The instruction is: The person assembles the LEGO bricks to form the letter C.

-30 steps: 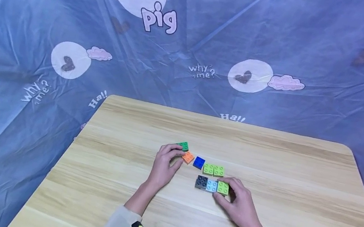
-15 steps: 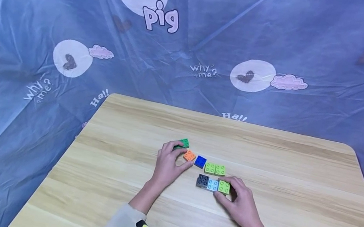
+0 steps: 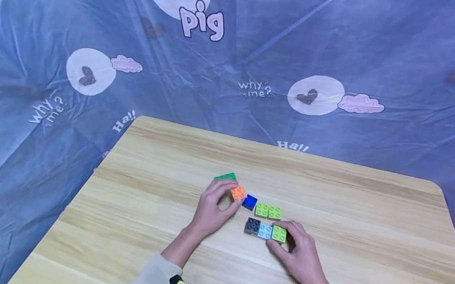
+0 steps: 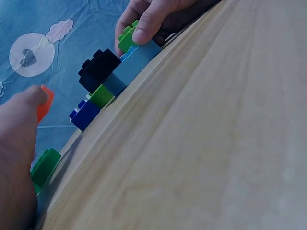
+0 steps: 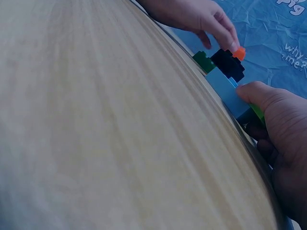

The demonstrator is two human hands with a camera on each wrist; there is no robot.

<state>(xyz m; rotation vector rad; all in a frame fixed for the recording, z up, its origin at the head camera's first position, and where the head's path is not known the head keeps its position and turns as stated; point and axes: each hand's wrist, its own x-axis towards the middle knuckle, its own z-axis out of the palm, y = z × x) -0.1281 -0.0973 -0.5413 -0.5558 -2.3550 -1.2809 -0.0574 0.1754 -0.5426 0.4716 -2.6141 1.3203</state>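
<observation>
Between its thumb and fingers my left hand (image 3: 212, 210) pinches an orange toy building brick (image 3: 238, 193), raised off the table in the left wrist view. Behind that hand lies a green brick (image 3: 226, 177), partly covered by the fingers. My right hand (image 3: 303, 257) grips the right end of a joined piece: a light blue brick (image 3: 265, 231) carrying a black brick (image 3: 253, 225) on its left and a lime green brick (image 3: 279, 234) on its right. Thumb and fingertips lie at the lime brick's near and far sides.
A dark blue brick (image 3: 250, 202) lies just right of the orange one. Beside it sit two lime green bricks (image 3: 268, 211), side by side behind the joined piece. The wooden table (image 3: 146, 188) ends at a blue printed cloth (image 3: 239, 22).
My left hand has picked the orange brick up from the table, after reaching past it near the green brick. The right hand keeps its grip on the joined piece.
</observation>
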